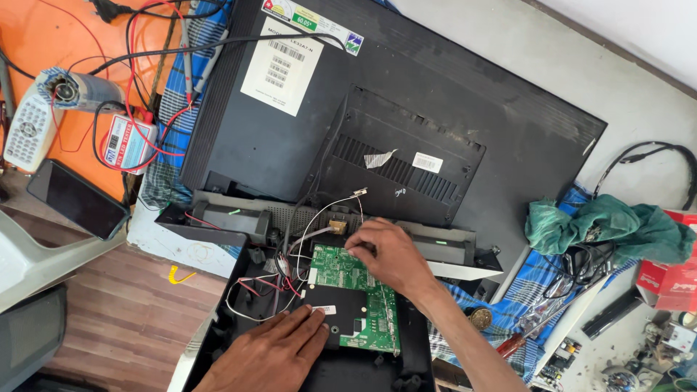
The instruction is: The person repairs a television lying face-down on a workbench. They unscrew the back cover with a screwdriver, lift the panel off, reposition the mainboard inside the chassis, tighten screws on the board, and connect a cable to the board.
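- Near the lower middle of the view, a green circuit board point(353, 290) lies inside an opened black casing point(406, 356), with a black plate point(335, 308) covering its lower left part.
- Left hand point(272, 352) lies flat, palm down and fingers spread, its fingertips point(314, 316) pressing on the black plate; it grips nothing.
- Right hand point(388, 254) rests on the board's upper edge, fingers curled together at the top corner; whether they pinch anything cannot be told.
- Thin white, red and black wires point(294, 250) run from the board's left side up to a small brass-coloured connector point(337, 227).
- Above the board a large black television back point(377, 123) lies face down on the tabletop point(639, 109), bearing a white label point(282, 67).
- At far left sit a dark phone point(76, 198), a white remote point(27, 131) and a small tester box point(128, 142) with red leads.
- To the right lies a crumpled green cloth point(610, 229), with a red box point(668, 276) beside it and a screwdriver point(519, 337) on a blue checked cloth point(534, 279).
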